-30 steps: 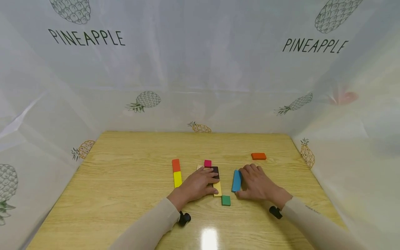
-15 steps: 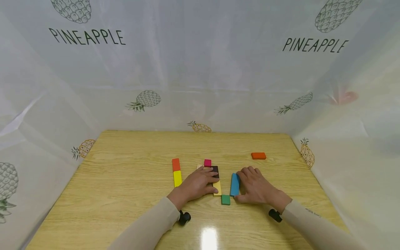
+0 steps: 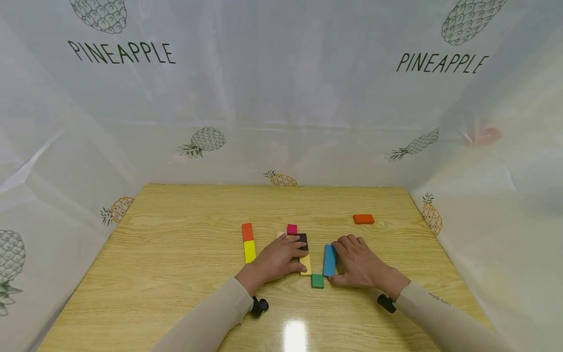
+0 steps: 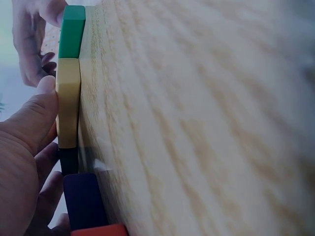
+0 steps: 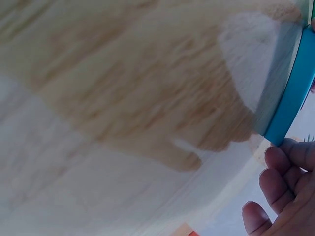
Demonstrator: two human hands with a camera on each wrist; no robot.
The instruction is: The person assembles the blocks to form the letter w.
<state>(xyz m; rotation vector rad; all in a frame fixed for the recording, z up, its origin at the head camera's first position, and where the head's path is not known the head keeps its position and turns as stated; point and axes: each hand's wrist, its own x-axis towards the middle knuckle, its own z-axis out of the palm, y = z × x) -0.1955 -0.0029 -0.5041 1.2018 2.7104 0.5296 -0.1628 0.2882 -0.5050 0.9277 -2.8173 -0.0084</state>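
My left hand (image 3: 277, 260) rests on a cluster of flat wooden blocks, its fingers over the black block (image 3: 303, 238). Its thumb touches the pale yellow block (image 3: 305, 267). A small green block (image 3: 317, 281) adjoins that block's near right corner. To the right, my right hand (image 3: 362, 265) pinches a long blue block (image 3: 329, 261) by its ends, thumb at the near end and fingertips at the far end. In the right wrist view the blue block (image 5: 294, 88) is tilted at the right edge. My left hand covers part of the cluster.
An orange block (image 3: 248, 231) and a yellow block (image 3: 249, 251) lie end to end on the left. A red-orange block (image 3: 363, 219) lies at the back right. The magenta block (image 3: 292, 229) sits behind the cluster. A pineapple-print curtain (image 3: 281, 98) surrounds the wooden table (image 3: 176, 234).
My right hand has drawn the blue block slightly left and toward me, bringing it nearer the green block. My left hand has stayed in place.
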